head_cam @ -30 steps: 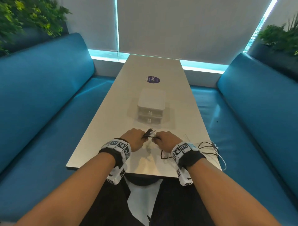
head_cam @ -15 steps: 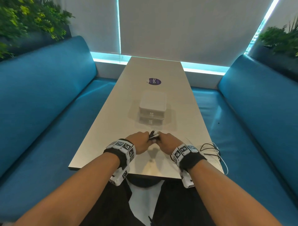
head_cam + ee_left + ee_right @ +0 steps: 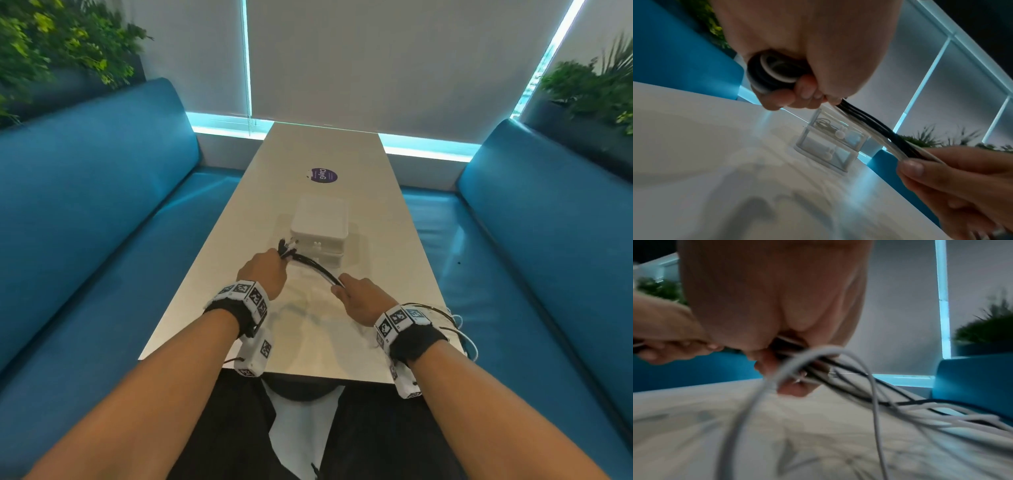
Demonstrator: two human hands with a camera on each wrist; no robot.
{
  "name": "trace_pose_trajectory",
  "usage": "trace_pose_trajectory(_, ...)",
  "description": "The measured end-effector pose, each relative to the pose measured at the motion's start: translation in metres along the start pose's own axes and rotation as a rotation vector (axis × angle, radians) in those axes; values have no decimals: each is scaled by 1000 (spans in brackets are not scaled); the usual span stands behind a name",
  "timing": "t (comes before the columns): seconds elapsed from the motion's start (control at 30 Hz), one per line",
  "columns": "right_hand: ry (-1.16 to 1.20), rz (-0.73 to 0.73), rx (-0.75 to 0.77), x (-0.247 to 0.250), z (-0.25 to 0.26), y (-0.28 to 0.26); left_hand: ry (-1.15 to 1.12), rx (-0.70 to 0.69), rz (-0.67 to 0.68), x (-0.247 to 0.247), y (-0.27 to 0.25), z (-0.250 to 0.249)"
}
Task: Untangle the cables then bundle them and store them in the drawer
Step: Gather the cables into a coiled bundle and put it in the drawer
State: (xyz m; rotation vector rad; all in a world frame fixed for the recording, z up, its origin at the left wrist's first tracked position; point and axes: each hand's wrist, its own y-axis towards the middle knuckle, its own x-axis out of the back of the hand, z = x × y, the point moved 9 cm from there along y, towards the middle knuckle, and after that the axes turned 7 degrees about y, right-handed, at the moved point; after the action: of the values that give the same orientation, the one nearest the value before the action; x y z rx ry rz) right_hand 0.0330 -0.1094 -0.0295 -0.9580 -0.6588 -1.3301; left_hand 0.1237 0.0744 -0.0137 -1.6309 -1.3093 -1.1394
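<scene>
Black and white cables are held taut above the pale table: the right hand pinches the trailing strands, the left hand is curled round gathered coils, seemingly for bundling. Beyond stands the clear two-drawer box, both drawers closed.

Bare forearms, each wrist wrapped in a black band carrying white blocks printed with black square markers — dark trousers below.
</scene>
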Motion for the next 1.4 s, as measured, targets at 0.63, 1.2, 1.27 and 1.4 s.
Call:
trace_pose_trajectory(0.63,169,72,196,-37,70,-7,-746,89,267,-43,-27,-34)
trace_pose_trajectory(1.2,-288,85,-71,-17,-48,-12,-1246,260,-59,7,0,4)
trace_pose_trajectory(1.27,-338,54,-76,-9,-51,-12,-1197,313,-81,9,-3,12)
trace_pose_trajectory(1.4,-356,86,-124,-2,-67,-17,-1109,369,-185,22,-1,35)
